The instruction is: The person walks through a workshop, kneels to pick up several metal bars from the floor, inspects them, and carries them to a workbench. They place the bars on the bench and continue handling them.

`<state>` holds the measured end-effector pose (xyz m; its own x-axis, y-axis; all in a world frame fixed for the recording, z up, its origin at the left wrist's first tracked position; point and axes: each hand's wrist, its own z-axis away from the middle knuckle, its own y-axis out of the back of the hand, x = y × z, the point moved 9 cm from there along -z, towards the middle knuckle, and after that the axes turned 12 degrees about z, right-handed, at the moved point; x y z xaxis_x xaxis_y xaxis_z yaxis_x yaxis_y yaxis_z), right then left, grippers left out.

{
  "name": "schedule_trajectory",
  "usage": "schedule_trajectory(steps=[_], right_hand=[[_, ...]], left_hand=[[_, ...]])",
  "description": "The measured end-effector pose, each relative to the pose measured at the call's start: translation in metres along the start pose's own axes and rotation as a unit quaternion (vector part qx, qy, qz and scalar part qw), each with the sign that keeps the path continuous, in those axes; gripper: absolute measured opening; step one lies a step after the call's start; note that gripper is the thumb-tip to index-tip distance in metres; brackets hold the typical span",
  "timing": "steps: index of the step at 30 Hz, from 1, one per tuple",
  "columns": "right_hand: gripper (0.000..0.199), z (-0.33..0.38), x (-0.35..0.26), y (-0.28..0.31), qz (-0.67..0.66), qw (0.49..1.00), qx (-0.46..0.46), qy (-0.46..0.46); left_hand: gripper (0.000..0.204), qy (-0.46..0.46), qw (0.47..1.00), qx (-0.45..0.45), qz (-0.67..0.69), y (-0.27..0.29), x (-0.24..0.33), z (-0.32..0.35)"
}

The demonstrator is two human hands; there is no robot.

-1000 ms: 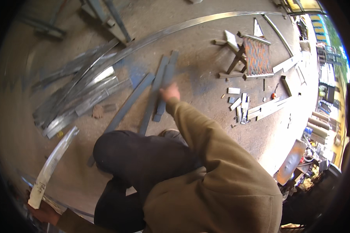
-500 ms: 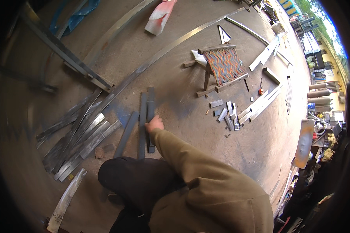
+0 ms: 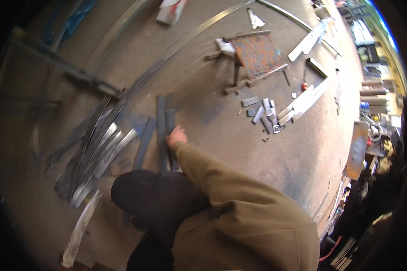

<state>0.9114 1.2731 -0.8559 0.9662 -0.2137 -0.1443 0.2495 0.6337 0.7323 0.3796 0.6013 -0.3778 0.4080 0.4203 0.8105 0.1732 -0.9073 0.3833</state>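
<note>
My right hand [image 3: 176, 136] reaches out in an olive sleeve and closes on the near part of a dark flat steel bar [image 3: 169, 118] lying on the concrete floor. Two more dark bars lie beside it: one [image 3: 161, 126] touching it on the left, and another [image 3: 144, 142] slanted further left. My knee in dark trousers [image 3: 158, 198] is bent just below the bars. My left hand is hidden from view.
A heap of shiny metal strips [image 3: 99, 151] lies to the left. A long curved strip [image 3: 176, 49] arcs across the floor. A rusty mesh frame [image 3: 257, 54], short cut pieces [image 3: 267, 113] and pale angle lengths [image 3: 307, 97] lie at the right. A pale strip [image 3: 81, 230] lies lower left.
My head has swung, so the floor sits differently in view. My right hand has stayed on the dark bars, now nearer their close end.
</note>
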Motion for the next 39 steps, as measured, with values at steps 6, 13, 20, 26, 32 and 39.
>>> schedule_trajectory(steps=[6, 13, 20, 26, 32, 39], right_hand=[[0.072, 0.002, 0.002, 0.004, -0.012, 0.998, -0.056, 0.035], [0.073, 0.033, -0.03, -0.019, -0.035, 0.998, -0.04, 0.038], [0.076, 0.028, -0.039, -0.039, 0.039, 0.999, 0.022, -0.03], [0.067, -0.011, -0.035, -0.047, 0.052, 0.998, 0.037, 0.019], [0.032, -0.021, -0.008, -0.065, -0.232, 0.952, -0.199, -0.02], [0.013, 0.024, -0.034, -0.051, -0.423, 0.83, -0.363, -0.035]], left_hand=[[0.046, 0.198, 0.96, 0.1, 0.171, -0.045, 0.064, 0.044], [0.046, 0.225, 0.936, 0.088, 0.257, -0.104, 0.113, 0.072], [0.038, 0.217, 0.935, 0.095, 0.265, -0.092, 0.114, 0.08], [0.033, 0.231, 0.915, 0.126, 0.305, -0.074, 0.11, 0.098], [0.037, 0.229, 0.919, 0.12, 0.297, -0.056, 0.097, 0.108], [0.039, 0.189, 0.981, 0.043, -0.025, 0.057, 0.016, 0.102]])
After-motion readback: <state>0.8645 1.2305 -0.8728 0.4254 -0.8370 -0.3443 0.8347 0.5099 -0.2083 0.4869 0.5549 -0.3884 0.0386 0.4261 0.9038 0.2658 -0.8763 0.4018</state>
